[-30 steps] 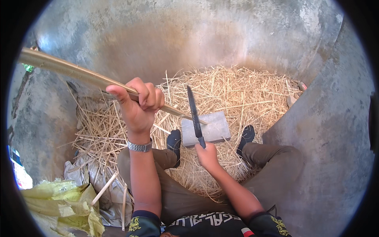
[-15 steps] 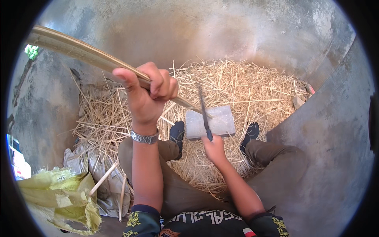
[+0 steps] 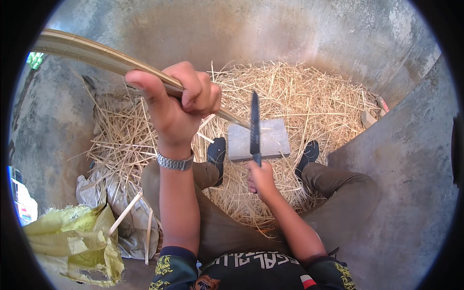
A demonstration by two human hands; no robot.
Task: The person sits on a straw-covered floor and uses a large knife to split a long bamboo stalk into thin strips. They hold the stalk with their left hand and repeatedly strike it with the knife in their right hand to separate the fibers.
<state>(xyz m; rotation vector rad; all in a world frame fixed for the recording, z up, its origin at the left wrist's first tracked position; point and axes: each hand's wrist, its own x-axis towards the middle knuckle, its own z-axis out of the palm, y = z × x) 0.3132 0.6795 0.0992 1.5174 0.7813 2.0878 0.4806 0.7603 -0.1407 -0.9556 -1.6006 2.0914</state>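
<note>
My left hand [image 3: 179,101], with a metal watch on its wrist, is closed round a long split bamboo strip [image 3: 101,55]. The strip slants from the upper left down to a grey block [image 3: 275,137], where its lower end lies behind the blade. In my right hand [image 3: 261,179] is a knife [image 3: 255,123] with a dark blade, gripped by its handle. The blade points away from me, with its flat side showing, above the block's left half. Whether the blade touches the strip I cannot tell.
Straw-like shavings [image 3: 299,96] cover the floor around the block and between my feet in dark socks. Concrete walls [image 3: 232,34] curve round the far and right sides. At lower left lie a torn yellow-green sack [image 3: 72,237], a grey sheet and loose sticks [image 3: 126,211].
The knife's blade has turned from edge-on to show its flat side, and its tip has risen slightly. My left hand has shifted a little up and left, still holding the strip.
</note>
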